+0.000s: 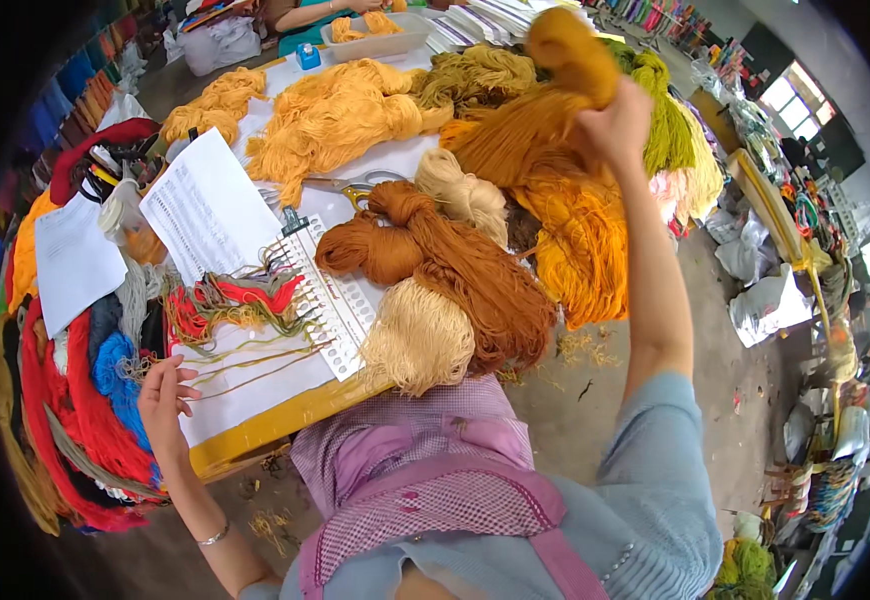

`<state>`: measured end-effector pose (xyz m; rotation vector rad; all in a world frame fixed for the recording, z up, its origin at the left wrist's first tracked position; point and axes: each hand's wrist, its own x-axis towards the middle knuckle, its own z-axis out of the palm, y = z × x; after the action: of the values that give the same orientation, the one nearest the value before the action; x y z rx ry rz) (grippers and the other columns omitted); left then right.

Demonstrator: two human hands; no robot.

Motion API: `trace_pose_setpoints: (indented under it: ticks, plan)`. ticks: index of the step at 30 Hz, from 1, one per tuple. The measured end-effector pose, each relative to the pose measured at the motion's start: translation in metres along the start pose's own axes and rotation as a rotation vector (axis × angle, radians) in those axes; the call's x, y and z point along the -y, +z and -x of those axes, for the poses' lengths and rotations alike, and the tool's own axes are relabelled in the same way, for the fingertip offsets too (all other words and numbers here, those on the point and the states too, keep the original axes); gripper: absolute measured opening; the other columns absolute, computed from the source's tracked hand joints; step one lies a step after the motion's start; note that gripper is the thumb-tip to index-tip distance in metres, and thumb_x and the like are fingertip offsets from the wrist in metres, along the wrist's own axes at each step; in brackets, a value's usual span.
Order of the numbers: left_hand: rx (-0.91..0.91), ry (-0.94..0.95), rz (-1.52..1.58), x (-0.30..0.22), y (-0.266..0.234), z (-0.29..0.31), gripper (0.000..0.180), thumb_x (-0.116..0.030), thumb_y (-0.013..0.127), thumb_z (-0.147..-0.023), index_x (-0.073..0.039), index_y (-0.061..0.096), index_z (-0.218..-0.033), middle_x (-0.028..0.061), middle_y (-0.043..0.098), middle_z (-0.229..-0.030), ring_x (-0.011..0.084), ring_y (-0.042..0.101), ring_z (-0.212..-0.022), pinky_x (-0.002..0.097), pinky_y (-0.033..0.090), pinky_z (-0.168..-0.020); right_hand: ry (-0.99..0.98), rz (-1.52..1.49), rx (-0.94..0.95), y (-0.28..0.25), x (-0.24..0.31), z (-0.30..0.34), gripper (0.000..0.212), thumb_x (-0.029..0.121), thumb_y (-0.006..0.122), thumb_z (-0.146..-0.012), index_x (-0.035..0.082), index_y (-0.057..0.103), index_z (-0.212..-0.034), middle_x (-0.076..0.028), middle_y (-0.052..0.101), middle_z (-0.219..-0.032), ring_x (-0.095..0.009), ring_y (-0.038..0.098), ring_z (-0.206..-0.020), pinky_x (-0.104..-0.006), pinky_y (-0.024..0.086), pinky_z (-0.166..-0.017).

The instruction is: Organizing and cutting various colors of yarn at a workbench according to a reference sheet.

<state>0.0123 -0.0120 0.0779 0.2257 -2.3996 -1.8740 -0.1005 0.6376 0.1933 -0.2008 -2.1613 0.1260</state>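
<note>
My right hand point(617, 128) is raised over the table's far right and closed round a mustard-brown yarn hank point(575, 60). The twisted top of the hank stands up, blurred, and its loose strands fan down over the pile. My left hand point(165, 400) hangs by the table's left edge, fingers loosely curled and apart, with no held thing visible. Close to it, thin olive and brown threads point(255, 370) run to a white punched thread card point(333, 300). Rust-brown hanks point(455, 260), a cream hank point(420, 335) and a beige hank point(462, 195) lie in front of me.
Orange yarn point(585, 245) drapes over the table's right edge. Golden hanks point(330, 115) and scissors point(355, 188) lie further back, near printed sheets point(210, 205). Red and blue hanks point(85, 400) hang at the left. Across the table, another person's hand point(363, 6) is near a plastic tub point(380, 42).
</note>
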Motion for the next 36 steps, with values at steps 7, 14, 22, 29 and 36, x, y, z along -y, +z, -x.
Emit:
trace_pose_setpoints:
  ticks: [7, 14, 22, 29, 36]
  plan:
    - [0.034, -0.016, 0.031, 0.003, 0.019, -0.014, 0.023, -0.023, 0.054, -0.097, -0.007, 0.063, -0.11, 0.0024, 0.067, -0.086, 0.0051, 0.057, -0.063, 0.0184, 0.036, -0.05, 0.137, -0.382, -0.366, -0.106, -0.076, -0.036, 0.052, 0.014, 0.072, -0.068, 0.002, 0.048, -0.112, -0.014, 0.062, -0.105, -0.024, 0.06, -0.096, -0.0341, 0.047, -0.087]
    - [0.326, 0.106, 0.03, -0.041, 0.096, 0.011, 0.02, -0.022, 0.054, -0.097, -0.007, 0.064, -0.106, 0.0019, 0.067, -0.085, 0.007, 0.06, -0.066, 0.0192, 0.039, -0.051, -0.061, -0.903, -0.518, -0.254, -0.015, -0.053, 0.039, 0.008, 0.063, -0.08, -0.002, 0.054, -0.117, -0.01, 0.064, -0.105, -0.022, 0.064, -0.085, -0.0335, 0.054, -0.073]
    - [0.826, 0.684, 0.355, -0.143, 0.208, 0.095, 0.083, -0.019, 0.081, -0.073, -0.001, 0.037, -0.141, 0.014, 0.044, -0.14, 0.0229, 0.041, -0.131, 0.0361, 0.032, -0.11, 0.467, -1.364, -0.125, -0.275, 0.081, 0.053, 0.047, 0.012, 0.065, -0.085, -0.002, 0.05, -0.127, -0.01, 0.061, -0.121, -0.022, 0.063, -0.101, -0.0338, 0.054, -0.084]
    - [0.917, 0.609, 0.136, -0.119, 0.223, 0.149, 0.096, -0.032, 0.086, -0.068, 0.003, 0.033, -0.14, 0.0157, 0.042, -0.141, 0.0265, 0.036, -0.134, 0.0378, 0.026, -0.113, 0.938, -1.723, 0.264, -0.203, 0.186, 0.092, 0.049, 0.012, 0.065, -0.085, -0.003, 0.048, -0.129, -0.01, 0.059, -0.124, -0.021, 0.062, -0.106, -0.0331, 0.053, -0.087]
    - [0.924, -0.172, 1.044, -0.049, 0.136, 0.127, 0.068, -0.013, 0.06, -0.084, 0.001, 0.03, -0.143, 0.0194, 0.047, -0.138, 0.0354, 0.045, -0.129, 0.0491, 0.035, -0.109, 0.894, -1.878, 0.895, -0.128, 0.169, 0.136, 0.053, 0.004, 0.066, -0.084, -0.002, 0.042, -0.131, -0.013, 0.055, -0.126, -0.025, 0.059, -0.109, -0.0392, 0.048, -0.098]
